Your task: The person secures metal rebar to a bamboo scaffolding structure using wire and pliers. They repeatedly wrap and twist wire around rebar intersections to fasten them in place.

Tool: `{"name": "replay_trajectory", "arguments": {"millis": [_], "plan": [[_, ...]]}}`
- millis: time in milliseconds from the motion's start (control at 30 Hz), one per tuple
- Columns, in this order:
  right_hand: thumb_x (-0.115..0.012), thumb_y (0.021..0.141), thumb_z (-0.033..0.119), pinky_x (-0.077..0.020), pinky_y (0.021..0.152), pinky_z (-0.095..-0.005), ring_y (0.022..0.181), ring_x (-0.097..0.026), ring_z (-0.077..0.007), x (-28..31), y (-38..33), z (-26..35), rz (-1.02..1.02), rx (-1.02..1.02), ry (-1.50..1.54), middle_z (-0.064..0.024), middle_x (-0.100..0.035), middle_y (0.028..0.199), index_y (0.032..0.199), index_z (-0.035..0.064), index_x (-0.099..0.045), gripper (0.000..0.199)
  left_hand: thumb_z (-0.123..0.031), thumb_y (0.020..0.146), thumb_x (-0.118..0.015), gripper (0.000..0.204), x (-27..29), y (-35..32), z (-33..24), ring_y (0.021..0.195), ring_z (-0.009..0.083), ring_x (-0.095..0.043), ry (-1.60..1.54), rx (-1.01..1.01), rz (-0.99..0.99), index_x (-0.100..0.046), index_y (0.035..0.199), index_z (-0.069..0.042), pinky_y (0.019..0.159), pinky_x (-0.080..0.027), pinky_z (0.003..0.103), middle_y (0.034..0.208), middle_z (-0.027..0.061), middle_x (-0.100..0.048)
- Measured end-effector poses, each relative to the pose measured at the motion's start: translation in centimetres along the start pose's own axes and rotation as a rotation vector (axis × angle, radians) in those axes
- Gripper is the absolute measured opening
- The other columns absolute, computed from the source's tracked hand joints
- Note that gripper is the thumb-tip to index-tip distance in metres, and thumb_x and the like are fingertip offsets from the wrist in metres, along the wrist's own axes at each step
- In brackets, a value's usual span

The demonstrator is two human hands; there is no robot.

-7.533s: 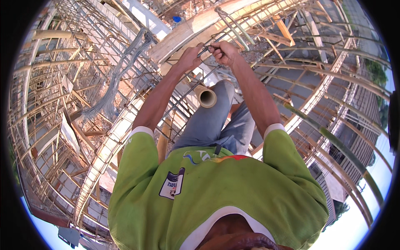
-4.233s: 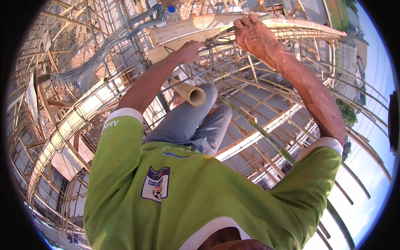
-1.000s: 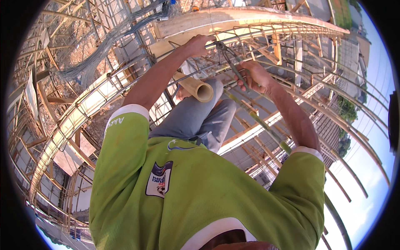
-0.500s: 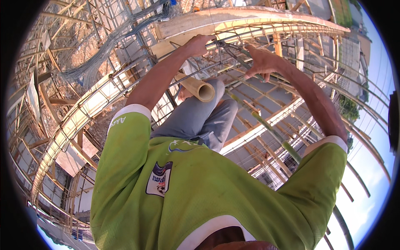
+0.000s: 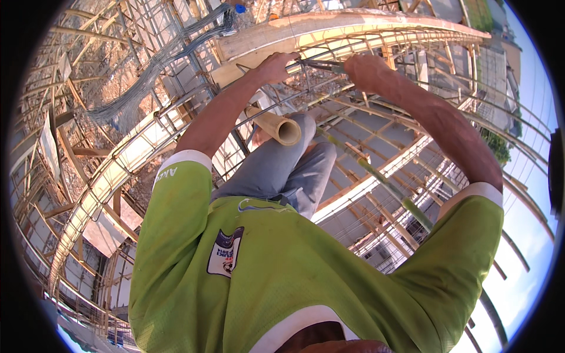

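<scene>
1. Person in a green shirt perches high on a rebar cage over open framework; judged risk: a slip or shifted weight means a fall, since nothing solid shows underfoot.
2. Beige pipe rests across the grey-trousered leg, unheld; it could likely roll off and drop through the bars.
3. Left hand closed around a bar or wire at the cage's near edge; right hand gripping the handle of a thin metal tool that spans between both hands. A jerk could make the tool slip and nick the fingers.
4. Tool type unclear: pliers or tying hook, tip hidden by the left hand.
5. Any wire at the joint is too thin to make out; feet are hidden.
</scene>
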State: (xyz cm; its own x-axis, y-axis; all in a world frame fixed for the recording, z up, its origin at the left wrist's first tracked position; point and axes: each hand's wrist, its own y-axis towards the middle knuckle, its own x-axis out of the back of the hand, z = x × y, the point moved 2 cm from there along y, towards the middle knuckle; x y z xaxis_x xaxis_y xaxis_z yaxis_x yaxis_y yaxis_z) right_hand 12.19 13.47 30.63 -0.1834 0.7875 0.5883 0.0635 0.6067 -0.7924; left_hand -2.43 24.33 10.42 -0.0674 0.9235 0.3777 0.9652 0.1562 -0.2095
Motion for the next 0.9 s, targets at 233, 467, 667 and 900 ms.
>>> {"name": "replay_trajectory", "arguments": {"millis": [233, 467, 667, 900], "plan": [[-0.054, 0.097, 0.018, -0.0454, 0.043, -0.0331, 0.053, -0.053, -0.0151, -2.9, -1.3, -0.6, 0.557, -0.317, 1.622, -0.0058, -0.055, 0.068, 0.093, -0.0026, -0.057, 0.021, 0.004, 0.071, -0.059, 0.067, 0.8, -0.8, -1.1, 0.103, 0.0399, -0.063, 0.044, 0.06, 0.032, -0.051, 0.136, -0.01, 0.086, -0.05, 0.045, 0.109, 0.0268, -0.065], [-0.061, 0.095, 0.028, -0.0514, 0.048, -0.0328, 0.058, -0.059, -0.0157, -6.6, -3.0, 3.0, 0.531, -0.336, 2.116, -0.0056, -0.059, 0.073, 0.095, -0.0005, -0.059, 0.028, 0.003, 0.07, -0.06, 0.071, -0.2, -0.3, 0.3, 0.097, 0.0404, -0.065, 0.027, 0.005, -0.012, -0.049, 0.138, -0.012, 0.081, -0.052, 0.046, 0.106, 0.0275, -0.065], [-0.071, 0.083, 0.019, -0.0551, 0.059, -0.0497, 0.077, -0.068, -0.0282, 1.1, -3.9, 2.7, 0.35, -0.242, 0.857, -0.0206, -0.057, 0.099, 0.129, -0.0058, -0.033, 0.065, 0.012, 0.066, -0.052, 0.077, 0.0, -0.3, -0.2, 0.095, 0.0395, -0.065, 0.041, 0.019, -0.037, -0.049, 0.139, -0.013, 0.083, -0.05, 0.043, 0.106, 0.0277, -0.065], [-0.062, 0.079, 0.011, -0.0509, 0.067, -0.0441, 0.085, -0.064, -0.0296, -0.7, -4.2, 2.8, -0.504, -0.045, -0.47, -0.0182, -0.056, 0.101, 0.117, -0.0092, -0.05, 0.045, 0.008, 0.065, -0.055, 0.076, 0.2, -0.3, -0.4, 0.095, 0.0393, -0.065, 0.028, 0.026, -0.018, -0.05, 0.138, -0.014, 0.083, -0.05, 0.043, 0.103, 0.0283, -0.065]]}}
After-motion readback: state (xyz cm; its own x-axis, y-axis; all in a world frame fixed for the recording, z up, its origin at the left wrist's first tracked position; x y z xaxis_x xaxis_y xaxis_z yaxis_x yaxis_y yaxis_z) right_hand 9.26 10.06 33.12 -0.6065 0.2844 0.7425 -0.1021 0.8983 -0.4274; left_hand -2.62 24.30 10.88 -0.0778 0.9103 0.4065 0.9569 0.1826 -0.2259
